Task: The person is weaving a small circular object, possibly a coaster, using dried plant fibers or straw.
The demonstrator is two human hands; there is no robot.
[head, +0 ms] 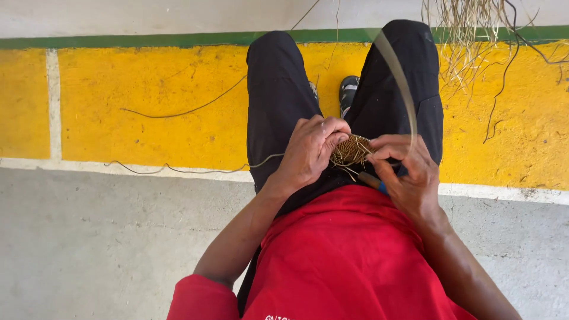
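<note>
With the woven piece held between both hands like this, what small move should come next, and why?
Probably the right hand should draw the long flat strip down snug. The strip arcs loose above the knee, while its lower end meets the small woven piece. The left hand already pinches that piece, so it seems braced for the pull. Whether the strip is already threaded through cannot be told.

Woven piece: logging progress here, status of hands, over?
Left hand grips woven piece. Right hand pinches strand, holds blue-tipped tool. Nothing blocking.
</note>
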